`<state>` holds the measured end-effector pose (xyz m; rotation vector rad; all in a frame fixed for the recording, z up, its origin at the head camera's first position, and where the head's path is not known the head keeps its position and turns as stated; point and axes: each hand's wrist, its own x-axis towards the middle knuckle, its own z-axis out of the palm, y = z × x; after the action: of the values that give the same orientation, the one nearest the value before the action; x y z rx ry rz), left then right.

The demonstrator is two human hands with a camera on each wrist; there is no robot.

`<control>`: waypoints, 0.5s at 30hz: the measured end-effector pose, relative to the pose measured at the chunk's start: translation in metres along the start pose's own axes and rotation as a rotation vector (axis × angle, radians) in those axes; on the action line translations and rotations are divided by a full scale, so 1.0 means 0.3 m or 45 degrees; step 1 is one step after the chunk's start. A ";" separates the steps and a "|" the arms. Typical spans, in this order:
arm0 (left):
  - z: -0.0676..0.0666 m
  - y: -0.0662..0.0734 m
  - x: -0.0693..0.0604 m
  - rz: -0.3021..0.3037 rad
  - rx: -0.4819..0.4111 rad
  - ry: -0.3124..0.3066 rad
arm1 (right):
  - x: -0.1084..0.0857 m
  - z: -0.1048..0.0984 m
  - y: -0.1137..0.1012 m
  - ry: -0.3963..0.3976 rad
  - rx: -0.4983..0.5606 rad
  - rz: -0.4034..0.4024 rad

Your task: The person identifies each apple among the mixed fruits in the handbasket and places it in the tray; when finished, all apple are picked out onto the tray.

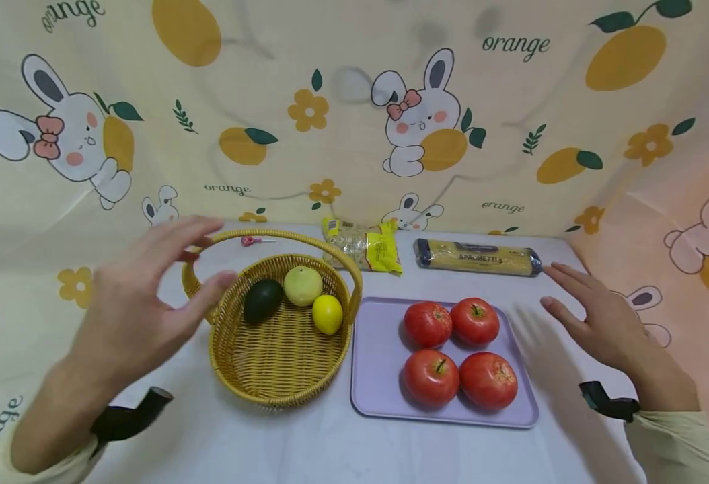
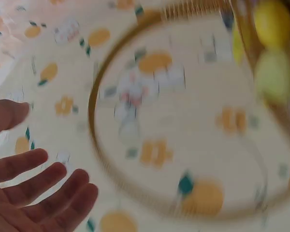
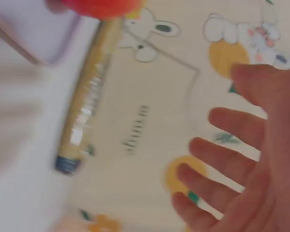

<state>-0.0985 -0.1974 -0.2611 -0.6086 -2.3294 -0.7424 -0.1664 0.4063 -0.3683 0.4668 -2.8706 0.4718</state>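
Note:
My left hand (image 1: 139,302) hovers at the left of a wicker basket (image 1: 276,396), fingers spread, holding nothing; the raised handle (image 2: 94,106) is nearest to it. In the basket lie a dark green avocado (image 1: 263,302), a pale green round fruit (image 1: 303,286) and a lemon (image 1: 327,314). To its right, a lilac tray (image 1: 385,420) carries several red tomato-like fruits (image 1: 430,378). Above the table right of the tray, my right hand (image 1: 609,323) is held with loose fingers and nothing in it. A spaghetti pack (image 1: 478,257) lies beyond the tray, close to that hand's fingertips in the head view.
Behind the basket lies a yellow, partly clear food bag (image 1: 363,245). A small red-and-white item (image 1: 257,240) sits at the back left, partly near the basket handle. A printed cloth (image 1: 342,134) hangs behind the white table (image 1: 306,444) and at its sides.

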 end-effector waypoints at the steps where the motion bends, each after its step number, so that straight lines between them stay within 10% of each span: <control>1: -0.033 -0.014 0.012 0.011 0.045 0.037 | 0.009 -0.032 -0.012 0.037 -0.036 -0.007; 10: -0.151 -0.142 0.089 0.060 0.331 0.302 | 0.094 -0.234 -0.072 0.627 -0.228 -0.169; 15: -0.105 -0.231 0.066 -0.002 0.463 0.268 | 0.096 -0.184 -0.021 0.571 -0.319 -0.159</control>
<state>-0.1396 -0.2640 -0.2516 -0.3479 -2.1924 -0.3488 -0.1834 0.4116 -0.3084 0.4285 -2.4081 0.1638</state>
